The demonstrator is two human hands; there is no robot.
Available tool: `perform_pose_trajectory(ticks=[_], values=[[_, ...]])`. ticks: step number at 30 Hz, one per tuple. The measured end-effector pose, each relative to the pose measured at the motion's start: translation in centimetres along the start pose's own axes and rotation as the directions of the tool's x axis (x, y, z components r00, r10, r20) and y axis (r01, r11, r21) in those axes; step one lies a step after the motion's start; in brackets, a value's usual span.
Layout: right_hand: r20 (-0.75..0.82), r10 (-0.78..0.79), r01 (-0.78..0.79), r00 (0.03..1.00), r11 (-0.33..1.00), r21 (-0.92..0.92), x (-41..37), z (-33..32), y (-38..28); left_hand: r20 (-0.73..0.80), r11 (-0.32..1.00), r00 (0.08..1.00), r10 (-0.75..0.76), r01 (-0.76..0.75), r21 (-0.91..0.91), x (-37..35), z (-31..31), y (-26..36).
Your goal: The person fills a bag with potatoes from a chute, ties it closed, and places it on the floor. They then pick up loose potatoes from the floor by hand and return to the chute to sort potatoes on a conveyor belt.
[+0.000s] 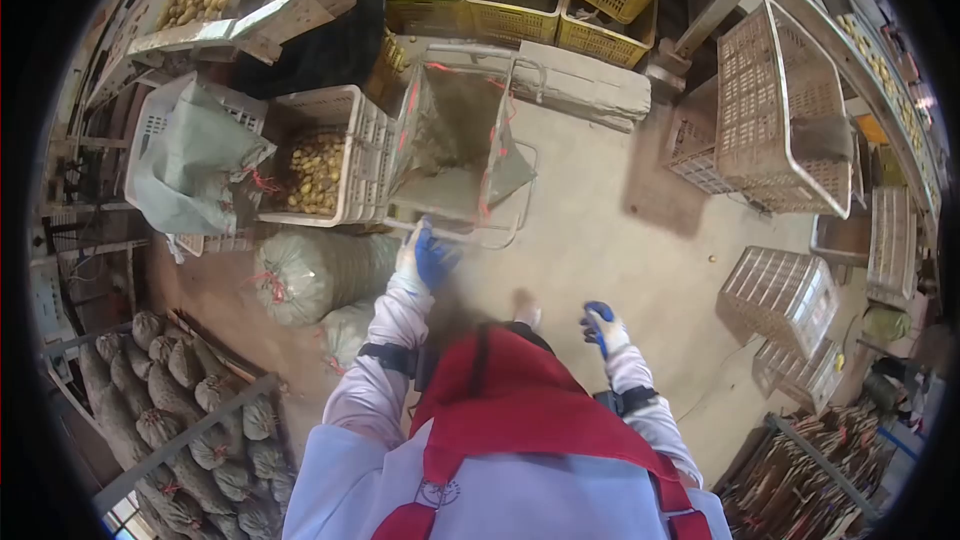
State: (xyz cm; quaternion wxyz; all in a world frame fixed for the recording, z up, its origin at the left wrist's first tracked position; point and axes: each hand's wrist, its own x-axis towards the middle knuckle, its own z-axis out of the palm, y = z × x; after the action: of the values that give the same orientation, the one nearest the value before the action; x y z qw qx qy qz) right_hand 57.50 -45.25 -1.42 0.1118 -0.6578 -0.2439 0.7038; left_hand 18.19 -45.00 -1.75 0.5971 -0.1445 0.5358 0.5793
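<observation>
One open sack [458, 145] hung in a metal frame [470, 236] on the floor [590, 210], left hand [431, 256] by the frame's near edge, couldn't tell if its fingers gripped. Right hand [602, 327] was empty, fingers loosely curled. Sack looked light, kinda floppy; rim corners seemed the best hold.

2 gloved hands [432, 258], the left near an open sack [440, 180], the right [603, 330] over floor [590, 230]

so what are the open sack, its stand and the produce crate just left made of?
Open sack: probably woven plastic, matt, dusty; limp, creased walls, weave not resolvable.
Stand: likely metal tube, dull and pale; thin bars, rounded bends.
Produce crate: looks like moulded plastic, whitish, grimy; regular slots, thick rim.
</observation>
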Motion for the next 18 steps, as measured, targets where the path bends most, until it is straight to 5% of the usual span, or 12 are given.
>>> perform_pose_trajectory(ticks=[1, 2, 6, 9, 12, 14, 15, 16, 17, 18], values=[[0.066, -0.038, 0.039, 0.997, 0.999, -0.014, 0.8, 1.0, -2.0, 0.062, 0.988, 0.997, -0.051, 0.06, -0.141, 1.1, 0.0, -0.1], [0.152, -0.046, 0.063, 0.987, 0.992, -0.105, 1.8, 2.0, -3.8, 0.146, 0.993, 0.987, 0.071, -0.056, -0.102, 0.6, 0.7, 0.2], [0.506, -0.025, 0.268, 0.862, 0.871, -0.412, 4.1, 4.6, -14.2, 0.105, 0.939, 0.994, 0.011, 0.026, -0.344, 1.7, -0.1, 0.9], [0.407, -0.043, 0.218, 0.912, 0.893, -0.394, 7.4, 2.7, -19.6, 0.142, 0.94, 0.989, 0.047, 0.005, -0.342, 0.9, -0.1, 0.0], [0.339, -0.042, 0.144, 0.94, 0.949, -0.281, 12.3, 0.1, -23.9, 0.0, 0.898, 0.999, 0.043, -0.039, -0.438, -0.9, 2.2, 0.8], [0.277, 0.03, 0.089, 0.961, 0.909, -0.407, 14.6, -0.9, -27.2, -0.117, 0.934, 0.986, 0.12, -0.152, -0.325, -2.2, 2.5, 0.6], [0.286, 0.039, 0.089, 0.957, 0.903, -0.421, 16.1, -1.1, -28.6, -0.03, 0.941, 0.986, 0.163, -0.165, -0.294, -1.8, 0.4, -0.2], [0.316, 0.072, 0.093, 0.946, 0.874, -0.478, 17.8, -1.8, -29.8, -0.121, 0.947, 0.978, 0.168, -0.194, -0.256, -1.6, -1.1, -0.8], [0.347, 0.109, 0.102, 0.931, 0.837, -0.537, 19.9, -2.3, -31.5, -0.393, 0.954, 0.878, 0.274, -0.3, -0.005, -2.5, 0.1, -0.6], [0.315, 0.183, 0.058, 0.931, 0.78, -0.624, 21.0, -1.7, -33.9, -0.422, 0.941, 0.841, 0.338, -0.314, 0.127, -3.6, 0.0, 0.1]])
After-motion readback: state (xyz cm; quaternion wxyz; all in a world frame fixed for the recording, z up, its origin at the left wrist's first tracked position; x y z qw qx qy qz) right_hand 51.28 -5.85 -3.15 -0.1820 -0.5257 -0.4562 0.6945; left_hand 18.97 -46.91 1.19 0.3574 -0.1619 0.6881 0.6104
